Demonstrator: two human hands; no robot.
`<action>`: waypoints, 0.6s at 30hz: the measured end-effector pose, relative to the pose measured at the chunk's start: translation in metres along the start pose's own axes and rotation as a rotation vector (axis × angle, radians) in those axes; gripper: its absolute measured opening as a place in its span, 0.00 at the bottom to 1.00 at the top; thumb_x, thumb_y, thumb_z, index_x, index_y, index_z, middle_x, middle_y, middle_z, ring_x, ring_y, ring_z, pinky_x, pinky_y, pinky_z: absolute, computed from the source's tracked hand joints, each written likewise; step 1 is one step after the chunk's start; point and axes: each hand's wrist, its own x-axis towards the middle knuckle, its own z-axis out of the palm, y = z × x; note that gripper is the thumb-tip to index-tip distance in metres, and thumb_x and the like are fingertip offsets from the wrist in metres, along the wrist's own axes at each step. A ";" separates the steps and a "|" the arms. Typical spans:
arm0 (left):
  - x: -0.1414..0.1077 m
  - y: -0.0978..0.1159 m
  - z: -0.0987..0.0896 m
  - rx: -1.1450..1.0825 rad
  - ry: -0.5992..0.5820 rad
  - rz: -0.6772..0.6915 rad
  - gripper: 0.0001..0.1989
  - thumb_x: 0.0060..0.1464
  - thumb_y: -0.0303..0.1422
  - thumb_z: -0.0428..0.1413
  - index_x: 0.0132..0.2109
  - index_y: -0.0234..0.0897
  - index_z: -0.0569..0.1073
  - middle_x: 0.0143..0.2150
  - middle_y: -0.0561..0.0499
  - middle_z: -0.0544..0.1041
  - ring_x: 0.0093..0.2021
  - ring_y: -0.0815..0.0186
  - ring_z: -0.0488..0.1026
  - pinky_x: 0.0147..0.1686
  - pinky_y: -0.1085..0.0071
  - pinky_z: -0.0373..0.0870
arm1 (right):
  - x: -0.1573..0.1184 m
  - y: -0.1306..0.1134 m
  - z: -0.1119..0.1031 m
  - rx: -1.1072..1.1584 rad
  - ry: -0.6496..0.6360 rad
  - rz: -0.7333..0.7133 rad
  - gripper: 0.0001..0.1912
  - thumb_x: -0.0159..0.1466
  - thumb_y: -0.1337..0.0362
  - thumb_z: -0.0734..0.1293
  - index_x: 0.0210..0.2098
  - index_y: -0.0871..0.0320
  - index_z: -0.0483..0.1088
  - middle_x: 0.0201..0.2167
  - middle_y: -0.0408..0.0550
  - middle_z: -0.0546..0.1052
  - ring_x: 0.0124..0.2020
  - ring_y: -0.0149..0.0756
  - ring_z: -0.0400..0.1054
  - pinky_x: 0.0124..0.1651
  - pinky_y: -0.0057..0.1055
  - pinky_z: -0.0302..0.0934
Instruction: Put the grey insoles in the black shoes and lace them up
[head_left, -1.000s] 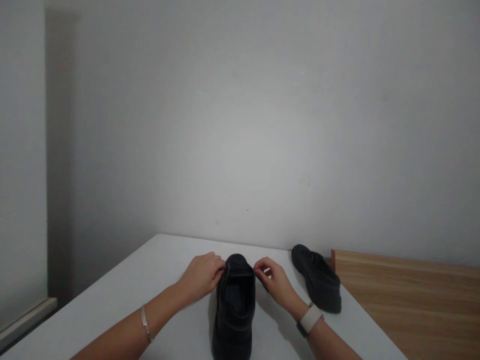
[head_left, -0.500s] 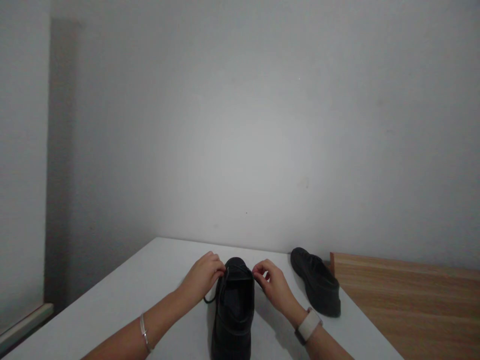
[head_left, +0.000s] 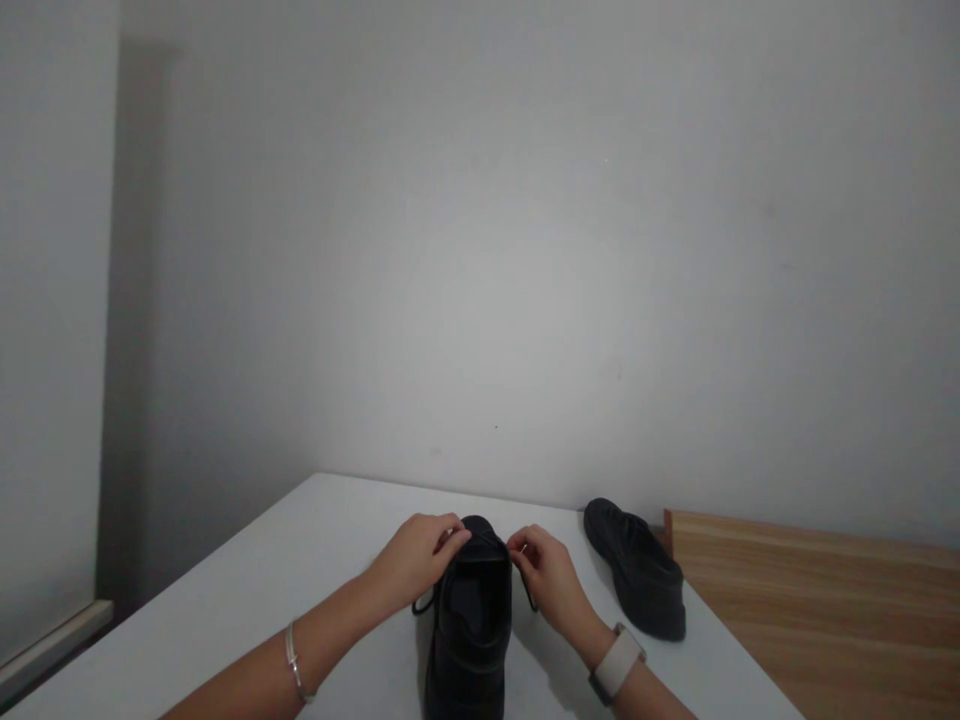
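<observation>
A black shoe [head_left: 469,670] stands on the white table with its heel toward me and its opening facing up. My left hand [head_left: 427,550] is at the left of the lacing, thumb and fingers pinched on a black shoelace [head_left: 424,606] whose loose part hangs beside the shoe. On the other side my right hand [head_left: 544,570] is closed, its fingertips pinching the lace at the right edge of the tongue. A lace end dangles below those fingers. The fingers partly hide the knot area.
A second black shoe [head_left: 637,570] lies at the right edge of the white table [head_left: 360,520]. A wooden board [head_left: 810,600] is beyond that edge. The grey wall [head_left: 495,250] rises directly behind the table.
My left hand has moved right and inward over the top of the lacing. My right hand stays near the right side, with more of the dangling lace end showing.
</observation>
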 end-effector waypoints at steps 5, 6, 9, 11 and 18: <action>0.008 0.005 -0.003 0.115 -0.047 0.054 0.16 0.58 0.35 0.46 0.32 0.36 0.77 0.27 0.48 0.77 0.28 0.64 0.71 0.29 0.72 0.58 | -0.003 -0.008 -0.003 -0.085 -0.013 -0.076 0.08 0.58 0.74 0.60 0.29 0.57 0.69 0.29 0.47 0.71 0.31 0.36 0.65 0.35 0.31 0.58; 0.009 0.005 -0.003 0.137 -0.054 0.064 0.16 0.57 0.34 0.47 0.30 0.36 0.77 0.26 0.48 0.77 0.27 0.64 0.71 0.28 0.72 0.58 | -0.004 -0.009 -0.004 -0.117 -0.016 -0.108 0.09 0.59 0.74 0.59 0.30 0.57 0.68 0.29 0.47 0.71 0.32 0.37 0.65 0.35 0.31 0.58; 0.011 0.009 -0.003 0.211 -0.062 0.076 0.15 0.53 0.31 0.47 0.28 0.35 0.77 0.24 0.47 0.77 0.25 0.64 0.70 0.27 0.71 0.57 | -0.006 -0.012 -0.004 -0.204 -0.028 -0.185 0.11 0.62 0.74 0.56 0.31 0.57 0.67 0.32 0.49 0.70 0.34 0.37 0.65 0.37 0.32 0.58; 0.012 0.013 -0.003 0.256 -0.071 0.060 0.14 0.52 0.30 0.47 0.27 0.34 0.77 0.24 0.45 0.77 0.25 0.63 0.70 0.27 0.70 0.58 | -0.006 -0.012 -0.003 -0.212 -0.036 -0.185 0.11 0.62 0.74 0.55 0.31 0.57 0.66 0.32 0.49 0.70 0.34 0.37 0.65 0.37 0.32 0.57; 0.013 0.014 0.003 0.303 -0.132 0.042 0.14 0.51 0.34 0.50 0.38 0.39 0.80 0.35 0.43 0.79 0.37 0.56 0.75 0.37 0.66 0.67 | -0.003 -0.008 0.001 -0.341 -0.077 -0.180 0.15 0.58 0.81 0.53 0.32 0.58 0.64 0.34 0.49 0.70 0.35 0.37 0.65 0.38 0.30 0.57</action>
